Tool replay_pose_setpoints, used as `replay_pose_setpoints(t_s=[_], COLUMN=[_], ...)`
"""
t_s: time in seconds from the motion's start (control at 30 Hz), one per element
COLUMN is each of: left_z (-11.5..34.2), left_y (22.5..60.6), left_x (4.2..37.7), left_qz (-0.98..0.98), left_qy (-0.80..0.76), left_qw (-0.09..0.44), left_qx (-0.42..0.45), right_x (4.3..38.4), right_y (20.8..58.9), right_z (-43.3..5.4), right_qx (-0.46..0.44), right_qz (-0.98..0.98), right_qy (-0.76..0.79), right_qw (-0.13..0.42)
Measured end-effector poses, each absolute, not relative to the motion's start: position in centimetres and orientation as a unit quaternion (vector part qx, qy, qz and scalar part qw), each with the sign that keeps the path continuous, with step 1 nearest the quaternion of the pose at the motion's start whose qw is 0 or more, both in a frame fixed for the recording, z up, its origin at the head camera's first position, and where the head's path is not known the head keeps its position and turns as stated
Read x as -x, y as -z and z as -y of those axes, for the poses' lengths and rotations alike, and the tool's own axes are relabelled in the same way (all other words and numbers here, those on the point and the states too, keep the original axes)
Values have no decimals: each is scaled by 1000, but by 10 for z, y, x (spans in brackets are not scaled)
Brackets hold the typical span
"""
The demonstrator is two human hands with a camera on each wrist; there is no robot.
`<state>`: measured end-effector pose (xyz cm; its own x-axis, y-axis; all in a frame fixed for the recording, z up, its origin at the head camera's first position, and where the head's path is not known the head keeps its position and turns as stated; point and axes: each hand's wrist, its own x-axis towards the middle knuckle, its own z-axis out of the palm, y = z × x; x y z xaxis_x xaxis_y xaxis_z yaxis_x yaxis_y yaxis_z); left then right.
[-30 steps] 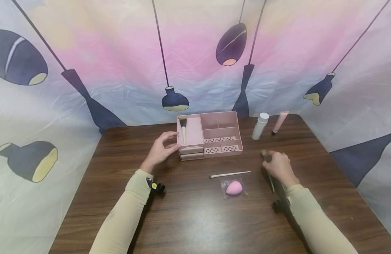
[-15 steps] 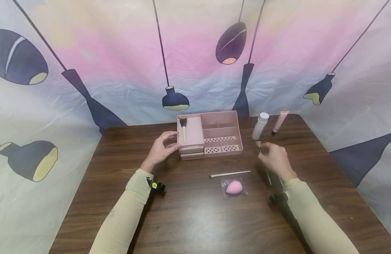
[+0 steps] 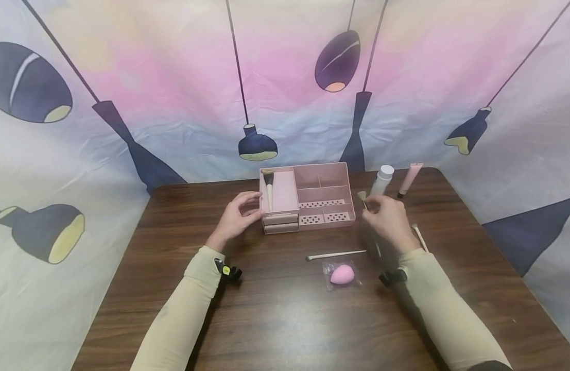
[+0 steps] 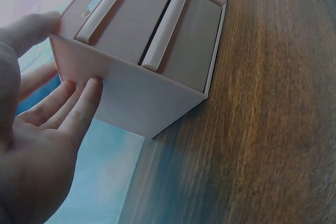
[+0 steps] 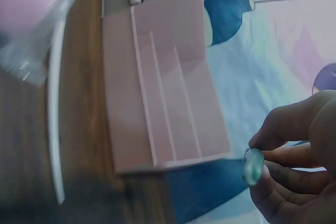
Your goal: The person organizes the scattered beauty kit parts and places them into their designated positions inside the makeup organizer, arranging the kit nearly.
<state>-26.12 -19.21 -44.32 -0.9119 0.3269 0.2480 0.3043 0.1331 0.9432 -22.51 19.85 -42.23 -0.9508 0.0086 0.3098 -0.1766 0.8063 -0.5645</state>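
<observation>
My left hand (image 3: 236, 219) rests against the left side of a pink makeup organizer (image 3: 322, 178). In the left wrist view its fingers (image 4: 86, 103) lie fairly straight on the side wall, with the thumb at the front edge. To the right of the organizer, my right hand (image 3: 390, 221) pinches a makeup brush (image 3: 362, 196) between thumb and fingers, bristles pointing away from me. The right wrist view shows the shiny handle end (image 5: 254, 166) of that brush at the fingertips. A larger brush (image 3: 269, 188) lies in the organizer's top left tray.
On the wooden table (image 3: 266, 319) lie a thin brush (image 3: 335, 255) and a pink makeup sponge (image 3: 342, 274) in clear plastic. Another brush (image 3: 420, 238) lies beside my right wrist. A white bottle (image 3: 382, 179) and a pink tube (image 3: 410, 179) stand at the back right.
My right hand has moved left and away from me with the brush, toward the organizer, uncovering another brush beside the wrist. The left hand stays where it was.
</observation>
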Motion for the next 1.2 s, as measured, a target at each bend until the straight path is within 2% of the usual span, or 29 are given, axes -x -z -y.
replay_pose_setpoints(t_s=[0.33, 0.5, 0.7, 1.0, 1.2], left_z=[195, 194, 191, 189, 190], left_y=[459, 452, 435, 433, 433], left_x=[269, 265, 255, 253, 252], left_qz=[-757, -754, -755, -750, -754], left_qy=[-617, -623, -621, -626, -621], left_qw=[-11, 2, 8, 7, 5], left_qx=[-212, -208, -209, -212, -213], right_x=[237, 242, 247, 256, 260], right_y=[403, 397, 386, 379, 376], right_z=[-168, -159, -149, -132, -119], right_qx=[-58, -55, -60, -74, -71], right_qz=[925, 918, 909, 902, 898], right_qy=[-333, -349, -380, -384, -401], right_qw=[171, 178, 159, 180, 168])
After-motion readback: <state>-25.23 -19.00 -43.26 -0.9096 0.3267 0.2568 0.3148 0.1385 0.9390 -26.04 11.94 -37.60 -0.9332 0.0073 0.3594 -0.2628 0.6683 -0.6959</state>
